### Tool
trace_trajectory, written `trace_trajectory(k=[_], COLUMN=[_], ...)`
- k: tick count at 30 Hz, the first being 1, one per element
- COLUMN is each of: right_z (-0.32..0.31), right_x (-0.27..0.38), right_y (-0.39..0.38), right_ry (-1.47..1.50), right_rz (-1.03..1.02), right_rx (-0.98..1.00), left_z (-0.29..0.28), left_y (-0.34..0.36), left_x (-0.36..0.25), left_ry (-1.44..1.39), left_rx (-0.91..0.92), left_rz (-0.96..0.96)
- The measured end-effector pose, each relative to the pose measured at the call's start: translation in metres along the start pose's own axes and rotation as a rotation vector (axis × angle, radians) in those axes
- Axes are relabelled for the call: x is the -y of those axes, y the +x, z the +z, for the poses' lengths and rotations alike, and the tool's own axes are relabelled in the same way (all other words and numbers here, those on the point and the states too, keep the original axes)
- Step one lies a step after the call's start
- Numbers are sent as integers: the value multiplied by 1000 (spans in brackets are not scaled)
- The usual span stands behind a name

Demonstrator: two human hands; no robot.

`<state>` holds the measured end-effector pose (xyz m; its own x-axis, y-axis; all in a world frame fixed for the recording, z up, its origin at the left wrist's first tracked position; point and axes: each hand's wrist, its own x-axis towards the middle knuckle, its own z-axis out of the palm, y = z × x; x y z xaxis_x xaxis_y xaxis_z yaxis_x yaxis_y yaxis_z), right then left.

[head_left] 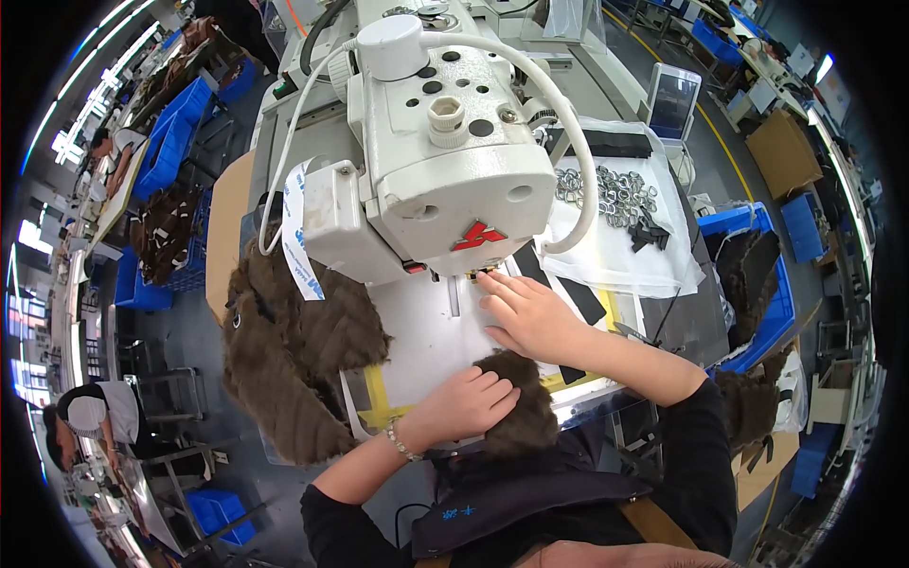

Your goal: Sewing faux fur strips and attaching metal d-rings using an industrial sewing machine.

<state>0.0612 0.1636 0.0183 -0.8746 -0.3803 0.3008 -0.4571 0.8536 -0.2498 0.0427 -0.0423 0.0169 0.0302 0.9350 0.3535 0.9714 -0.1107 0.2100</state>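
A white industrial sewing machine [445, 180] stands over a white work plate [421, 331]. My right hand [530, 317] reaches under the machine head, fingers extended, fingertips at a small brass-coloured part [483, 275] near the needle area; whether they touch or pinch it is unclear. My left hand [469, 402] has curled fingers on a brown fur piece [524, 417] at the plate's front edge. A larger heap of brown fur [284, 369] lies left of the plate, beside a hanging white strip [303, 237].
Metal buckles [606, 189] and black pieces [649, 235] lie on a white sheet at right, beside a screen [670, 99]. A blue bin [776, 308] holds fur. At left are more blue bins [170, 142] and co-workers [90, 421] at benches.
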Motion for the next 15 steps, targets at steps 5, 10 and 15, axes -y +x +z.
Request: trace_trajectory(k=[5, 10, 15], right_z=[4, 9, 6], right_x=[0, -4, -7], right_y=[6, 5, 9], right_ry=[3, 30, 86], right_rz=[30, 32, 33], right_rx=[-1, -35, -13], left_z=[-1, 2, 1], left_y=[1, 1, 0], left_x=[0, 1, 0], left_ry=[17, 42, 58], left_rx=[-4, -18, -17], left_rz=[4, 20, 18])
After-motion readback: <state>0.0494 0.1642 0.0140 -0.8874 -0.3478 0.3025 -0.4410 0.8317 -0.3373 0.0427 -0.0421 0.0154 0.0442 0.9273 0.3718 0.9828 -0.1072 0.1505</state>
